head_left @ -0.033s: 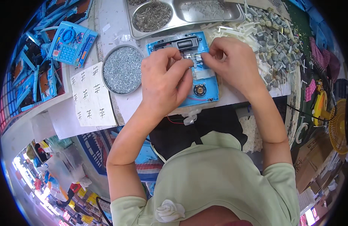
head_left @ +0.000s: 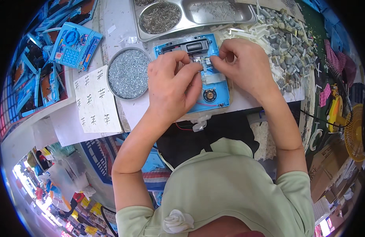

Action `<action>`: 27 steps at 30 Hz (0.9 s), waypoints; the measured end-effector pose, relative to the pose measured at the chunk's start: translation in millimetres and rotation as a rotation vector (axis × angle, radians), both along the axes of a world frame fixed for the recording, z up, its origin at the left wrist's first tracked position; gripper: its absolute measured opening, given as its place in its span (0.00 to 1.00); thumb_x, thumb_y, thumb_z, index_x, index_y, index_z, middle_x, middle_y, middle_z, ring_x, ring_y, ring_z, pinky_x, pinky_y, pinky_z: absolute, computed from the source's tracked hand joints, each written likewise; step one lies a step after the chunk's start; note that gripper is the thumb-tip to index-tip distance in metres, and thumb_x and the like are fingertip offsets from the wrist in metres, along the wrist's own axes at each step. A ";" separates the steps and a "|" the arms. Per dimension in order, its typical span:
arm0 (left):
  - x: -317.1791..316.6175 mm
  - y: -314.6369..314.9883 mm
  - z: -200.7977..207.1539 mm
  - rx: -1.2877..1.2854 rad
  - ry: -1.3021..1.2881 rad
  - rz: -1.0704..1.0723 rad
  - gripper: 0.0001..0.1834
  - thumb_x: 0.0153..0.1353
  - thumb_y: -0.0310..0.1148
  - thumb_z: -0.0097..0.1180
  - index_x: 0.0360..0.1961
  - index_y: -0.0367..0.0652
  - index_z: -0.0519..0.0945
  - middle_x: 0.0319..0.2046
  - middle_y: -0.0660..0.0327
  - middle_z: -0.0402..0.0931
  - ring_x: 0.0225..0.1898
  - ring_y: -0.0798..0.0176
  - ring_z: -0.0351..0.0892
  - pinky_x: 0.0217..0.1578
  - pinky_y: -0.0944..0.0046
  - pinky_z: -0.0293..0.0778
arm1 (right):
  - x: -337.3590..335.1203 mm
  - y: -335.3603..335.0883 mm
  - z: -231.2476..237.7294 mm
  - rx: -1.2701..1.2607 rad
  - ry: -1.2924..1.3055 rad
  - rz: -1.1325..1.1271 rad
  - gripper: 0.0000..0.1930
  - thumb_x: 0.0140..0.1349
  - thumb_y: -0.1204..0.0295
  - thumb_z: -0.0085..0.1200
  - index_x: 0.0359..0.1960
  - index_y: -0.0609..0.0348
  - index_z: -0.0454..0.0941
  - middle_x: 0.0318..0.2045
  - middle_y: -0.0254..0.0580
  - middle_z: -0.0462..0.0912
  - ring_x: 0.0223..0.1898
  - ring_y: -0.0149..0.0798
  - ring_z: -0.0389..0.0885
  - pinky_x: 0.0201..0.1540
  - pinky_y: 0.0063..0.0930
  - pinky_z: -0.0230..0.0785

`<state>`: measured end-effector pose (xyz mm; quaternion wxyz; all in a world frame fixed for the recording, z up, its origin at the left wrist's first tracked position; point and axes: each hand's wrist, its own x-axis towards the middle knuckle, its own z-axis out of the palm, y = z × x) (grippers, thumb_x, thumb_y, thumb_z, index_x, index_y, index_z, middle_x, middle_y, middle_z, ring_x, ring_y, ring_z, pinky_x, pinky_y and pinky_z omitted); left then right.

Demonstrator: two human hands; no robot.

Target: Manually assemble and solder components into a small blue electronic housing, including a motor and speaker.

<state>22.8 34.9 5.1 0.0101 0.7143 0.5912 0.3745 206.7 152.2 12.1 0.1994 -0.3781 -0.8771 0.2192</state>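
Observation:
A blue plastic housing lies open on the table before me, with a small round speaker and thin wires near its lower edge. Over its left side is my left hand, thumb and forefinger brought together at the housing's middle. My right hand reaches in from the right, its fingers curled and the thumb tip close to a small pale part inside the housing. Both hands are closed at the fingertips; whatever they pinch is too small or hidden to name. A dark bar-shaped part fills the housing's far end.
A round dish of small metal screws stands left of the housing. Beyond is a steel tray with springs. Small motors and white plastic pieces are heaped at right. Blue housings and a blue toy-like panel lie far left.

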 end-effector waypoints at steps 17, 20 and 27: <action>0.1 10.9 -10.5 0.017 0.081 0.026 0.16 0.49 0.29 0.67 0.42 0.49 0.86 0.45 0.63 0.77 0.45 0.57 0.75 0.51 0.53 0.63 | -17.6 -2.5 16.8 0.086 -0.248 0.028 0.12 0.52 0.63 0.58 0.22 0.60 0.84 0.22 0.53 0.84 0.30 0.55 0.87 0.37 0.47 0.79; 2.3 8.7 -11.2 0.010 0.118 0.031 0.17 0.49 0.30 0.67 0.44 0.50 0.87 0.47 0.62 0.77 0.48 0.55 0.75 0.53 0.51 0.62 | -14.9 -6.2 18.3 -0.045 -0.203 -0.018 0.13 0.53 0.63 0.58 0.23 0.60 0.84 0.23 0.52 0.85 0.31 0.55 0.86 0.38 0.47 0.79; 0.8 5.7 -12.7 0.008 0.150 0.047 0.16 0.50 0.31 0.67 0.43 0.51 0.89 0.49 0.62 0.77 0.52 0.52 0.73 0.55 0.49 0.61 | -17.3 2.5 17.0 -0.099 -0.215 0.008 0.10 0.53 0.66 0.60 0.23 0.61 0.84 0.25 0.52 0.85 0.33 0.55 0.86 0.39 0.47 0.78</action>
